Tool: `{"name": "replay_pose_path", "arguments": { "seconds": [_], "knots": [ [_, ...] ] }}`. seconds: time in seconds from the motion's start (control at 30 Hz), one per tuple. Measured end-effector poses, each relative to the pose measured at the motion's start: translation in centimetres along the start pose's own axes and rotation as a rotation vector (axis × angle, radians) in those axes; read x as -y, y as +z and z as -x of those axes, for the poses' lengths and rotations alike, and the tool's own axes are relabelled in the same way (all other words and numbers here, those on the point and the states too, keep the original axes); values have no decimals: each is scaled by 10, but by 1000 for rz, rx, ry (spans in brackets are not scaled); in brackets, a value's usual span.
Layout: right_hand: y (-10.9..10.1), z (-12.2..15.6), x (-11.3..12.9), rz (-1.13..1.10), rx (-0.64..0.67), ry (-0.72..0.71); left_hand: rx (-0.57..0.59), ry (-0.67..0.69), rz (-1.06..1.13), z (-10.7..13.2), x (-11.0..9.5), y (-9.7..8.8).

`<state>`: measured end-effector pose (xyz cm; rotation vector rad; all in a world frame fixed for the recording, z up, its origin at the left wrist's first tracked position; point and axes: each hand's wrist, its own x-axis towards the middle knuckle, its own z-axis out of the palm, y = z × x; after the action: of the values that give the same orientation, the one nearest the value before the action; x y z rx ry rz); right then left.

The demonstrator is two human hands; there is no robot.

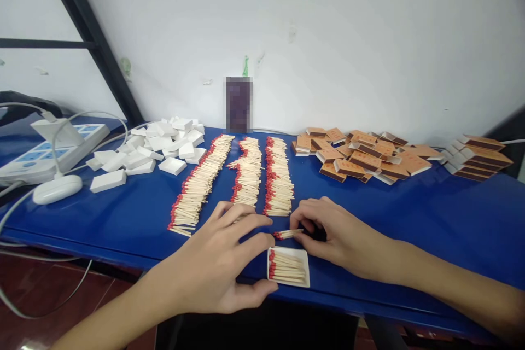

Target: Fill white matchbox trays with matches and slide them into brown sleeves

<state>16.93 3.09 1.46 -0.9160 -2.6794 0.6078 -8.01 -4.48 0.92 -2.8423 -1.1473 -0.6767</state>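
Note:
A small white matchbox tray [289, 280] with several red-tipped matches in it lies near the front edge of the blue table [430, 213]. My left hand [217, 262] rests beside it, thumb and fingertips touching its left side. My right hand [332, 232] pinches a small bunch of matches [287, 234] just above the tray. Three long rows of matches [246, 172] lie behind my hands.
A heap of empty white trays [151, 147] sits at the back left. Orange matchbox sleeves [361, 156] are piled at the back right, with more stacked at the far right [479, 156]. A white power strip [49, 147] and cables lie at the left edge.

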Motion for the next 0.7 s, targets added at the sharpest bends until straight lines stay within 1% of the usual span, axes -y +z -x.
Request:
{"name": "replay_pose_path", "arguments": {
  "seconds": [0.13, 0.3, 0.7],
  "knots": [
    [1, 0, 0, 71, -18, -22, 0, -12, -2, 0, 1, 0],
    [4, 1, -2, 82, -33, -33, 8, -25, -2, -2, 0, 0],
    [-2, 1, 3, 106, 15, -56, 10, -28, 7, -1, 0, -1]
  ]
}}
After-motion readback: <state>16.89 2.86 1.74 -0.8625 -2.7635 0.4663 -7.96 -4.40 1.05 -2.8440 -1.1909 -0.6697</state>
